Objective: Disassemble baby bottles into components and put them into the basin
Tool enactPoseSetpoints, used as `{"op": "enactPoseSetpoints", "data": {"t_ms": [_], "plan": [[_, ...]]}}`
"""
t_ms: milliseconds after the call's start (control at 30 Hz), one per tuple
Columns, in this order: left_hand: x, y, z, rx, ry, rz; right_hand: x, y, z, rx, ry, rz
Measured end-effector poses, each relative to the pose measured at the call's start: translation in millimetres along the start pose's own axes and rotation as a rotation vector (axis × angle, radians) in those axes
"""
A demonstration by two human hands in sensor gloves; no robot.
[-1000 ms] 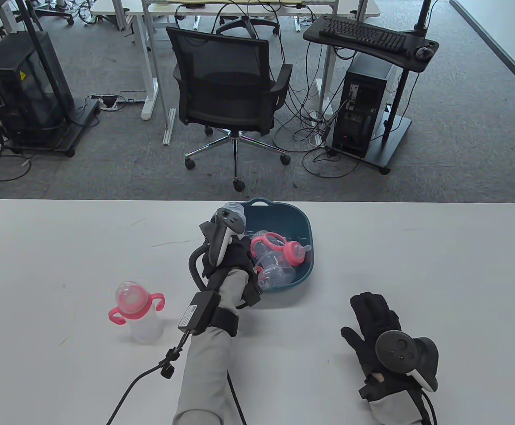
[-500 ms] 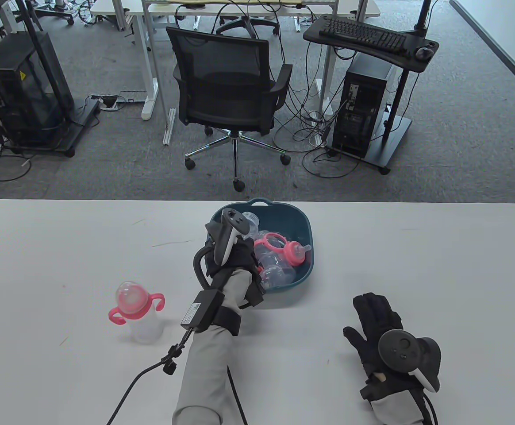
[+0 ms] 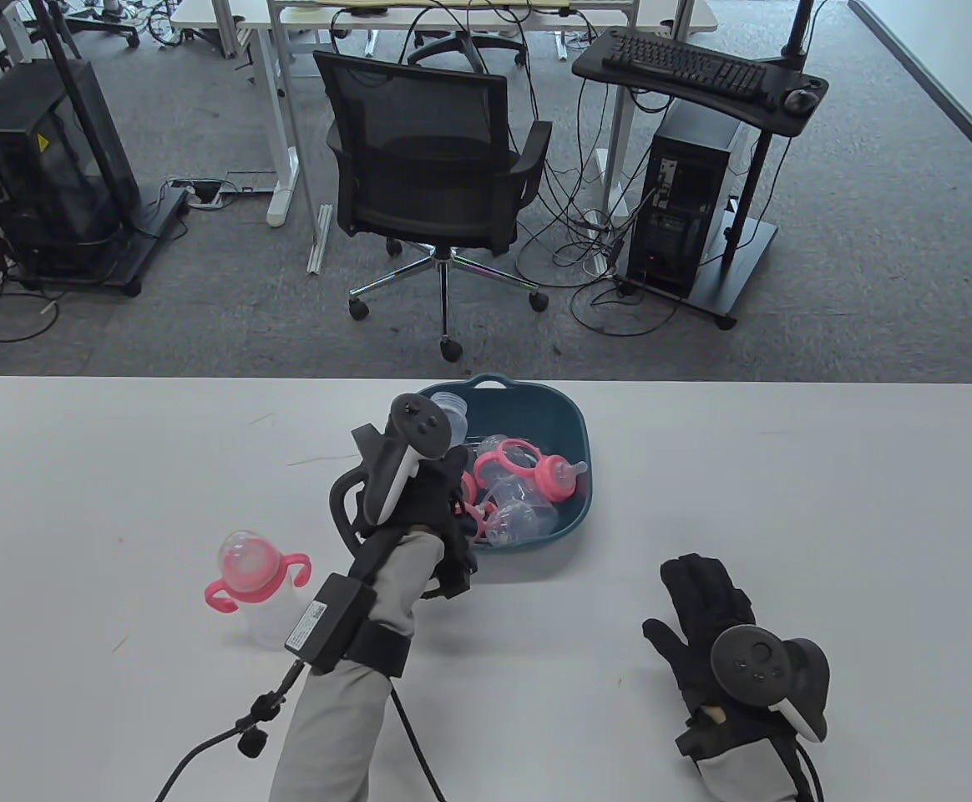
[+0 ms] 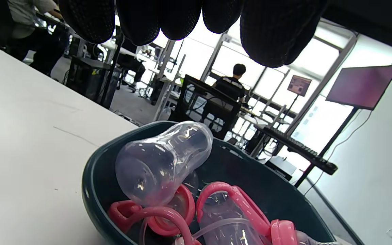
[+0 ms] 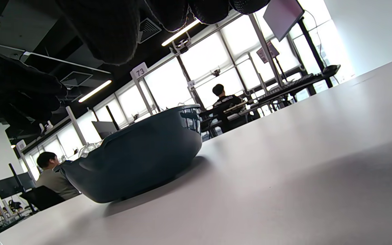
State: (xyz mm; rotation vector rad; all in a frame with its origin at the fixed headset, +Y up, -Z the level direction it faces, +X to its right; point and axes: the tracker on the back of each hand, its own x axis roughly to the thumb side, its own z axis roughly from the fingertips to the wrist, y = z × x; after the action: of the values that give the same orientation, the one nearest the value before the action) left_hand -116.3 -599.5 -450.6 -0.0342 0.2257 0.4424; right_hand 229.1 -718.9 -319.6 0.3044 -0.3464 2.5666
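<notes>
My right hand [image 3: 707,614] lies flat on the table [image 3: 828,501], fingers spread, holding nothing; my left hand [image 3: 436,501] hovers at the basin's [image 3: 574,434] near-left rim, fingers loose and empty; left of it, a whole bottle [image 3: 256,589] stands upright, pink handles out sideways; in the basin, a clear bottle body [image 4: 162,161] lies tilted, base toward me, among pink collars [image 3: 528,468].

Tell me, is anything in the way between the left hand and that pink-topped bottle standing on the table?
Nothing visible is. The left hand hovers at the basin, and only bare table lies between it and the assembled bottle to its left.
</notes>
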Motion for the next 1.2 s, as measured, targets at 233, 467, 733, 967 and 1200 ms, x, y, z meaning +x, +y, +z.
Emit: {"op": "enactPoseSetpoints", "data": {"t_ms": [233,467,733,967,1200], "plan": [[-30,39,33,0.053,0.000,0.001,4,4,0,0.013,-0.017,0.002],[-76,72,57,0.087,0.058,0.012,6,6,1,0.022,-0.031,0.000],[-134,93,82,0.131,0.151,0.016,7,9,1,0.037,-0.031,0.001],[-182,98,88,0.112,0.263,0.032,8,10,1,0.046,-0.033,-0.003],[-214,83,84,0.040,0.340,-0.012,9,12,1,0.061,-0.034,-0.002]]}}
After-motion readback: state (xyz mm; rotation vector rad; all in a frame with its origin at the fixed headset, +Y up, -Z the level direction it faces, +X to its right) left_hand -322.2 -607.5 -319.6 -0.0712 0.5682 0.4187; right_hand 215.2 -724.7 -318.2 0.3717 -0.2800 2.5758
